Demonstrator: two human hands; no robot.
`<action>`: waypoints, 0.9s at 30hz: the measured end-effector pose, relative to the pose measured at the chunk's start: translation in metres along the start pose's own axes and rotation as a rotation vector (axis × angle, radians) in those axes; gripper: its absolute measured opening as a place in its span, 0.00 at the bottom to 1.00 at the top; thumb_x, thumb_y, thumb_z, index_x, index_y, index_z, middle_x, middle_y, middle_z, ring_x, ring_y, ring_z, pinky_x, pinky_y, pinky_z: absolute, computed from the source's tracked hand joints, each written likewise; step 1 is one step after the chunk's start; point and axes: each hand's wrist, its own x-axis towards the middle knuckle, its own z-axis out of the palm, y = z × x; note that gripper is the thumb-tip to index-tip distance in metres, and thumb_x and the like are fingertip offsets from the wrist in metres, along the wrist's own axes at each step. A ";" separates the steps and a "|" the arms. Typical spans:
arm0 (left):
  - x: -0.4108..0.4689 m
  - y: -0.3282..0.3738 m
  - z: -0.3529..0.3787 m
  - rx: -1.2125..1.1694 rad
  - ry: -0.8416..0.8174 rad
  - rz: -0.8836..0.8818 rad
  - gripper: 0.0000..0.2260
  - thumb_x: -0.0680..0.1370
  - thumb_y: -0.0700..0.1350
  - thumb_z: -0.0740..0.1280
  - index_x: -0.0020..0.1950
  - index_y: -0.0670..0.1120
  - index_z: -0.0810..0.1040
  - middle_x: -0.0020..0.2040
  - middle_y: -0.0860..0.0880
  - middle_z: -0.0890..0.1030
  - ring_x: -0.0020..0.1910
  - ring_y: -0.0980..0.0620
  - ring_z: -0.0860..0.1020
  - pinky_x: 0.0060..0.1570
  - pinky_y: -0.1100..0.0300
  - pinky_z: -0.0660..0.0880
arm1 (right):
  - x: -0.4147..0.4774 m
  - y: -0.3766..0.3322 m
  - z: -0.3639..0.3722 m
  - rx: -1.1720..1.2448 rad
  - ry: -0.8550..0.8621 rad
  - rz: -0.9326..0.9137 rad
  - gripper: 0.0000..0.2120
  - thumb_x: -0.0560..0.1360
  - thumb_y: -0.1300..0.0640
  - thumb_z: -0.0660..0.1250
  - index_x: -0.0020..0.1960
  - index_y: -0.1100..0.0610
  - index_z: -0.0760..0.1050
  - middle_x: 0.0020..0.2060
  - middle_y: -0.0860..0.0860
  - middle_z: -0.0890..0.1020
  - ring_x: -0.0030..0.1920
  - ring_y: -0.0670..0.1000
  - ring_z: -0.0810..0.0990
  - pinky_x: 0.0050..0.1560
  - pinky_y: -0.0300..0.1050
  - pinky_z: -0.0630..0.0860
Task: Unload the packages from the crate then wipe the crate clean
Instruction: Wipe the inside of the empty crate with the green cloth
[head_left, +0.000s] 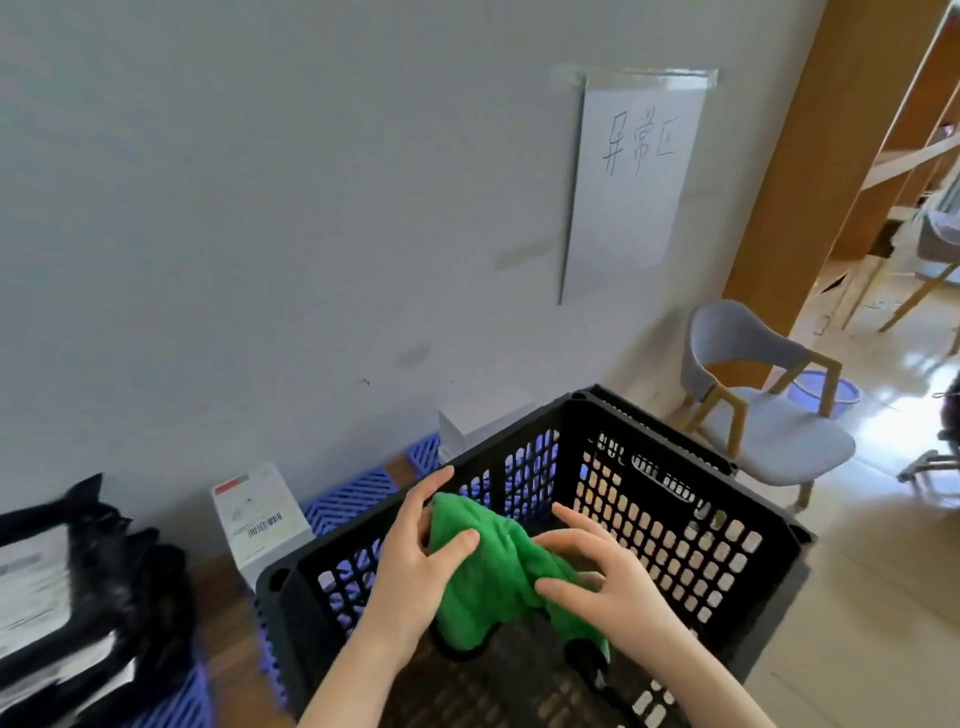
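A black perforated plastic crate (675, 525) stands in front of me, open at the top. Above its inside, both hands hold a crumpled green cloth (491, 566). My left hand (421, 551) grips the cloth's upper left part, thumb pressed on its front. My right hand (608, 577) pinches the cloth's right side with thumb and fingers, the other fingers spread. The cloth hangs down toward the crate floor, which shows no packages in the visible part. A white box package (260, 519) stands left of the crate, and black bagged packages (83, 587) lie at far left.
Blue plastic pallets (353, 499) lie along the grey wall under the packages. Another white box (483, 421) sits behind the crate. A grey chair (769, 410) stands at right with a blue basin (826, 395) behind it. A paper sign (634, 171) is taped to the wall.
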 end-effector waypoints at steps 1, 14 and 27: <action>0.001 0.002 -0.003 0.005 -0.015 0.017 0.25 0.74 0.34 0.71 0.61 0.62 0.77 0.50 0.50 0.84 0.51 0.51 0.82 0.47 0.59 0.79 | -0.001 0.002 0.001 0.058 -0.042 0.035 0.13 0.69 0.59 0.76 0.47 0.42 0.82 0.64 0.35 0.70 0.61 0.37 0.74 0.50 0.36 0.76; 0.011 0.019 -0.028 0.054 -0.287 0.007 0.22 0.74 0.32 0.70 0.63 0.52 0.77 0.48 0.41 0.85 0.47 0.44 0.84 0.46 0.52 0.80 | 0.010 -0.014 0.027 0.361 -0.314 0.206 0.34 0.72 0.58 0.73 0.70 0.40 0.61 0.48 0.54 0.83 0.34 0.48 0.77 0.35 0.40 0.74; 0.029 -0.025 -0.048 0.140 0.012 -0.084 0.14 0.74 0.41 0.73 0.58 0.52 0.78 0.48 0.48 0.85 0.49 0.50 0.84 0.46 0.58 0.80 | 0.005 -0.054 0.005 0.349 -0.210 0.039 0.21 0.72 0.72 0.68 0.59 0.52 0.80 0.53 0.56 0.82 0.53 0.55 0.83 0.52 0.49 0.80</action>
